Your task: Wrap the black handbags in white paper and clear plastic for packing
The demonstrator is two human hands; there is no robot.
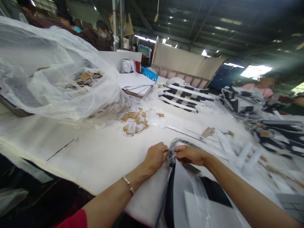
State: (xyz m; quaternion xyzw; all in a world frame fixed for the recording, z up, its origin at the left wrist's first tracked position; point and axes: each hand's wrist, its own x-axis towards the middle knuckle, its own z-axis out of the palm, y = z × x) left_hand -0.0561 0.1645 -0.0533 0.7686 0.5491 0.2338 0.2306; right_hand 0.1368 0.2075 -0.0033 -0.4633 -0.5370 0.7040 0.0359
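Observation:
A clear plastic bag lies in front of me with a folded black-and-white garment inside it. My left hand pinches the gathered far end of the bag from the left. From the right, my right hand grips the same bunched plastic, its fingertips close to those of the left. Both hands are closed on the film. A pile of brown and white hang tags with strings lies on the table beyond my left hand.
A large translucent sack holding more tags stands at the left. White sheets and a blue box sit at the back. Checked black-and-white folded pieces lie beyond my hands. Bagged garments pile up at the right, near another person.

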